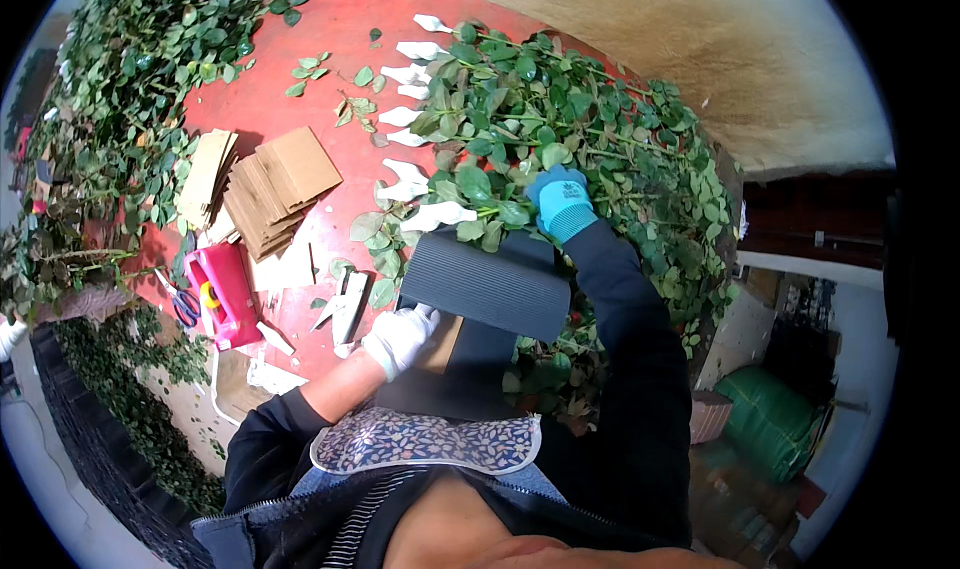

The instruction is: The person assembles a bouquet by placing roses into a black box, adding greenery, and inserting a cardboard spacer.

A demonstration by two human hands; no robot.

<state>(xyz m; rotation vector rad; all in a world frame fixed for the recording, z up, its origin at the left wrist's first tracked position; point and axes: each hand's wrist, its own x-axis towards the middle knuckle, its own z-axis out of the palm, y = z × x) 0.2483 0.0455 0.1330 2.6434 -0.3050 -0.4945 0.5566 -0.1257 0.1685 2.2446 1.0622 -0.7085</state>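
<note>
My left hand [400, 339], in a white glove, is closed on the near left edge of a dark grey corrugated sheet [485, 284], which is curved over. Beneath it a brown cardboard piece [438, 346] lies on a black surface. My right hand [562, 203], in a teal glove, reaches beyond the sheet into leafy rose stems [600, 119]. Its fingers are curled round a stem there, partly covered by leaves. The nearest rose head [438, 216], in a white sleeve, points left just past the sheet. Several more white-sleeved heads [405, 139] line up beyond it.
On the red table [345, 59] lie stacked cardboard pieces [278, 189], a pink holder [222, 294], scissors [182, 301] and a pale stapler-like tool [346, 304]. More foliage [150, 39] heaps up at the left. A wall [760, 59] borders the far right; a green sack [770, 419] stands below.
</note>
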